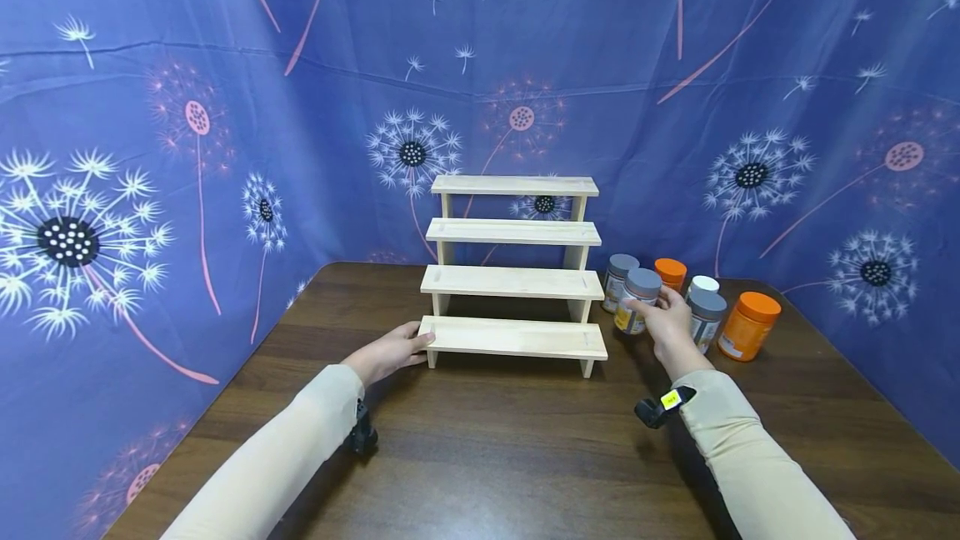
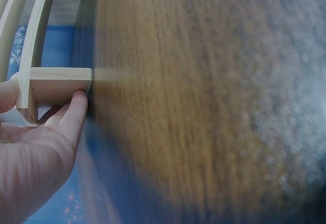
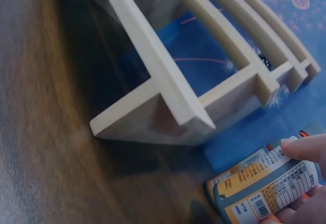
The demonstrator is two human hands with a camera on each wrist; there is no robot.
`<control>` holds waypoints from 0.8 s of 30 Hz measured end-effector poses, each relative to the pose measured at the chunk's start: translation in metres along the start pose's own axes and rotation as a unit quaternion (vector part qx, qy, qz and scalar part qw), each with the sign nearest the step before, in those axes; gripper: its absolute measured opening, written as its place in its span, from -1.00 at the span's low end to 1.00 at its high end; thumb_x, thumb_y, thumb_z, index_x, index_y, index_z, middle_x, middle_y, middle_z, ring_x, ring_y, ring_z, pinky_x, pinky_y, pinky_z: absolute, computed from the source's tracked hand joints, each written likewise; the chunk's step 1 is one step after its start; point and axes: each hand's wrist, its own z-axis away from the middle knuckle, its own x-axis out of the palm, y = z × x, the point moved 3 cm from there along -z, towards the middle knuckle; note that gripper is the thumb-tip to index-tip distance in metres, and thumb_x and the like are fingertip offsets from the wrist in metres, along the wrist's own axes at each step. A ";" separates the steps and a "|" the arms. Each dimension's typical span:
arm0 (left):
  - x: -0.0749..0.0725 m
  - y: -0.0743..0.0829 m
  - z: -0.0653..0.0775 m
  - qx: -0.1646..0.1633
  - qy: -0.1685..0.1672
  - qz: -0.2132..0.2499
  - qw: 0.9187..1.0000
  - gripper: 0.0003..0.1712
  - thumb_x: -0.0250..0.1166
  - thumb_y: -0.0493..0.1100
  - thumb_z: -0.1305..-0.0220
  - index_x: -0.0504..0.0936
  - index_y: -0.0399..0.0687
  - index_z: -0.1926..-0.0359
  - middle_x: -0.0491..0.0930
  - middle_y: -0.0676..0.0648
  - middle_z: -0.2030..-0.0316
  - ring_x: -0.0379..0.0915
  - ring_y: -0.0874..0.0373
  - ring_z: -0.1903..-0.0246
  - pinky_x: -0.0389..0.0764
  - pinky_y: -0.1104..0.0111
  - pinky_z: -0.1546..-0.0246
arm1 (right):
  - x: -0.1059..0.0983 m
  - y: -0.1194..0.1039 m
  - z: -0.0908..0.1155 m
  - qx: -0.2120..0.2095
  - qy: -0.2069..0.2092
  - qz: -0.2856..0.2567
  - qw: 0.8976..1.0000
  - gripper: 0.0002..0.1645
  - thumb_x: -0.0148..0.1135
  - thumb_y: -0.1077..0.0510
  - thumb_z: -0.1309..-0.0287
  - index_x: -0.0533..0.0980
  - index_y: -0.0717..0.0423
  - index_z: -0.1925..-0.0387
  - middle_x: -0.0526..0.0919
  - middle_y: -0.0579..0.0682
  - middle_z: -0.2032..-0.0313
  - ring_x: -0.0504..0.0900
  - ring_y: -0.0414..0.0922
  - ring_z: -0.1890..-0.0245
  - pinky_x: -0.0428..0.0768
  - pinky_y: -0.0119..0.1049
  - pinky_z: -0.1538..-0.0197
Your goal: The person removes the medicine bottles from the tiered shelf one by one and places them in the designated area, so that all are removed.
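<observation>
A pale wooden stepped rack [image 1: 512,280] with several tiers stands mid-table. At the left end of its lowest tier my left hand [image 1: 390,350] grips the board, thumb over the edge; in the left wrist view a finger [image 2: 75,113] lies against the side support. To the right of the rack, my right hand [image 1: 670,325] holds a grey-lidded jar [image 1: 628,320], thumb and fingers around its upper part. The right wrist view shows that jar [image 3: 270,196] tilted, its printed yellow and white label and barcode facing the camera.
Around the held jar stand another grey-lidded jar [image 1: 615,283], an orange-lidded jar [image 1: 670,272], a white-lidded jar [image 1: 703,282], a grey-lidded jar [image 1: 705,319] and a large orange jar [image 1: 744,332]. A blue dandelion-print cloth [image 1: 315,132] hangs behind the brown wooden table [image 1: 495,457].
</observation>
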 end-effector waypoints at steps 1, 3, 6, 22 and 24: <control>0.000 0.000 0.000 0.001 -0.001 -0.001 1.000 -0.34 -0.09 -0.20 -0.53 -0.11 -0.46 -0.44 0.14 -0.45 -0.37 0.09 -0.23 -0.39 0.27 0.04 -0.41 | -0.001 0.002 -0.001 0.004 0.000 0.000 1.000 -0.11 0.26 0.20 -0.20 0.06 0.20 -0.47 0.23 0.22 -0.41 0.24 0.10 -0.39 0.24 -0.03 -0.48; 0.000 0.001 0.000 0.002 -0.002 -0.001 1.000 -0.34 -0.10 -0.20 -0.53 -0.11 -0.47 -0.44 0.13 -0.46 -0.36 0.09 -0.23 -0.39 0.27 0.04 -0.41 | -0.002 0.006 -0.003 0.011 -0.002 -0.001 1.000 -0.10 0.25 0.22 -0.20 0.03 0.23 -0.47 0.20 0.24 -0.42 0.22 0.11 -0.40 0.23 -0.04 -0.48; 0.000 0.002 0.001 -0.001 0.000 -0.001 1.000 -0.34 -0.10 -0.21 -0.53 -0.11 -0.46 -0.44 0.13 -0.45 -0.37 0.09 -0.23 -0.39 0.27 0.05 -0.41 | -0.003 0.013 -0.004 0.016 -0.008 -0.009 1.000 -0.09 0.22 0.27 -0.20 -0.01 0.27 -0.47 0.19 0.27 -0.42 0.21 0.13 -0.39 0.22 -0.03 -0.48; 0.001 -0.001 0.000 -0.004 0.005 0.004 1.000 -0.37 -0.11 -0.21 -0.54 -0.09 -0.42 -0.45 0.15 -0.43 -0.37 0.11 -0.21 -0.39 0.28 0.04 -0.40 | -0.013 0.025 -0.010 -0.003 -0.058 0.107 0.993 -0.09 0.18 0.08 -0.31 -0.06 0.30 -0.48 0.11 0.34 -0.43 0.12 0.27 -0.42 0.16 0.14 -0.47; 0.001 -0.001 0.000 -0.002 0.004 0.007 1.000 -0.37 -0.11 -0.21 -0.53 -0.09 -0.43 -0.45 0.16 -0.44 -0.36 0.12 -0.22 -0.38 0.28 0.04 -0.40 | -0.014 0.026 -0.010 -0.015 -0.069 0.119 0.990 -0.11 0.15 0.09 -0.33 -0.06 0.32 -0.47 0.11 0.35 -0.43 0.12 0.27 -0.42 0.17 0.15 -0.47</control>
